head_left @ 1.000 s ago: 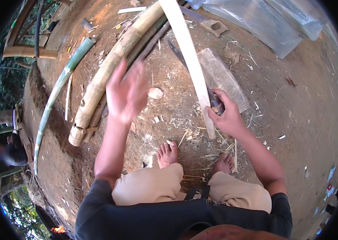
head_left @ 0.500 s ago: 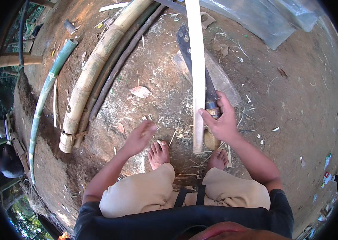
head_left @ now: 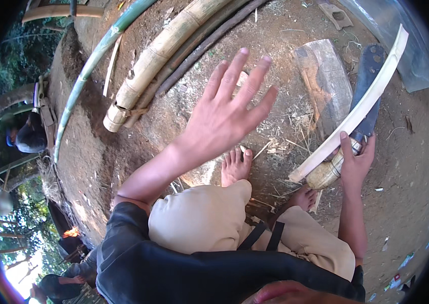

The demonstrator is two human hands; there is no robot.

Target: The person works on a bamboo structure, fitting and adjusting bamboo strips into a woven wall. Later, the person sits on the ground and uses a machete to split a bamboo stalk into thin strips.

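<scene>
My left hand (head_left: 227, 111) is raised over the ground in front of my left knee, fingers spread, holding nothing. In my right hand (head_left: 357, 164) are a machete and a long pale split strip, which looks like bamboo. The fingers close round the upper part of the machete's light handle (head_left: 326, 175), and the thumb presses the strip (head_left: 369, 101). The dark, wide blade (head_left: 370, 63) points away from me to the far right. The strip lies slantwise across it, its near end beside the handle's butt.
A wooden block (head_left: 332, 73) lies on the dirt left of the blade. Thick bamboo poles (head_left: 166, 43) and a thin green bamboo pole (head_left: 90, 63) stretch along the left. Clear plastic sheeting (head_left: 417, 63) covers the far right. A small fire (head_left: 71, 232) and other people are at the lower left.
My left hand has lifted and opened wide. The view has turned left, so the poles and block shift in it. The machete and strip now tilt to the right, still in my right hand.
</scene>
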